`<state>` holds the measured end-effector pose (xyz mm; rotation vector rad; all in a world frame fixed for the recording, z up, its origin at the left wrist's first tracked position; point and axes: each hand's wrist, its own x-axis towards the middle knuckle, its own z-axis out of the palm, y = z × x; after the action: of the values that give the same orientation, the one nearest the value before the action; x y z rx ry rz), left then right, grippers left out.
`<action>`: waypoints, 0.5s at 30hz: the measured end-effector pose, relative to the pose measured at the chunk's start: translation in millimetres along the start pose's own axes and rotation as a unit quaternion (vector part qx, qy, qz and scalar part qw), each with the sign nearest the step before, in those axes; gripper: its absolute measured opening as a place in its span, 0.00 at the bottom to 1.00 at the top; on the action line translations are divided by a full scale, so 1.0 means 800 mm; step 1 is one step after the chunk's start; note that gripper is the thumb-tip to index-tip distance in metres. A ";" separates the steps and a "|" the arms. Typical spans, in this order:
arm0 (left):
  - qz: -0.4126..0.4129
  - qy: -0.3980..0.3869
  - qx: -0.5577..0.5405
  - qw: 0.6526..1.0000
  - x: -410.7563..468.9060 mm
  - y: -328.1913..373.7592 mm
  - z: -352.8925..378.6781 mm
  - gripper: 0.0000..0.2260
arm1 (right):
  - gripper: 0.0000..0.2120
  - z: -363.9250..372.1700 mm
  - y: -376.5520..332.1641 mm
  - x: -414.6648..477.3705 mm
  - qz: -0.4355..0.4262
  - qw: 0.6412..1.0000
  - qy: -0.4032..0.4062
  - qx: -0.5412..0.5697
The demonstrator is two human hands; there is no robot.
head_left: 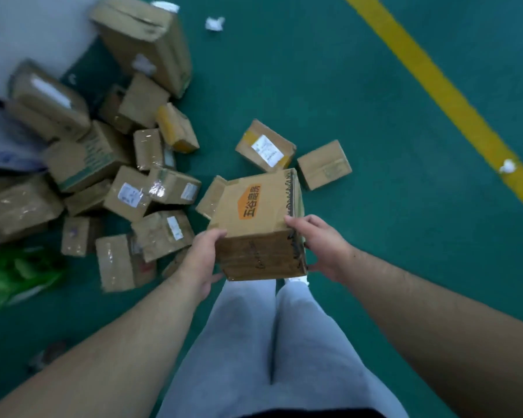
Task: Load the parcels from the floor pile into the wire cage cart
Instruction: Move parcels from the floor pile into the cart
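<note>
I hold a brown cardboard box with an orange logo (pixel 258 218) above the green floor, in front of my legs. My left hand (pixel 203 260) grips its near left corner, thumb on top and fingers underneath. My right hand (pixel 317 245) grips the near right edge the same way. A pile of several cardboard parcels (pixel 127 188) lies on the floor to the left. Two smaller parcels sit apart behind the held box, one with a white label (pixel 264 146) and a plain one (pixel 323 164). The wire cage cart is out of view.
A yellow floor line (pixel 441 86) runs diagonally at the right. Crumpled white paper scraps (pixel 215 24) lie on the floor at the top and on the line. A green plastic bag (pixel 15 276) lies at the left edge, below a blue-and-white bag (pixel 3 140).
</note>
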<state>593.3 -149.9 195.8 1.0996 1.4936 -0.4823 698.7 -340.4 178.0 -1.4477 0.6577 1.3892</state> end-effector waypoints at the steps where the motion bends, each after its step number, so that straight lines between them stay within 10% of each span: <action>1: 0.001 0.009 -0.034 0.999 -0.019 -0.010 -0.012 0.11 | 0.16 0.006 -0.003 -0.018 -0.004 1.000 -0.017 -0.024; 15: 0.046 0.105 -0.333 0.936 -0.234 -0.236 -0.191 0.13 | 0.14 0.196 0.041 -0.177 -0.067 0.896 -0.171 -0.405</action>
<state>334.2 -184.7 356.1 0.6831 1.6071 0.2174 576.3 -246.0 325.1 -1.7503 -0.3040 1.8500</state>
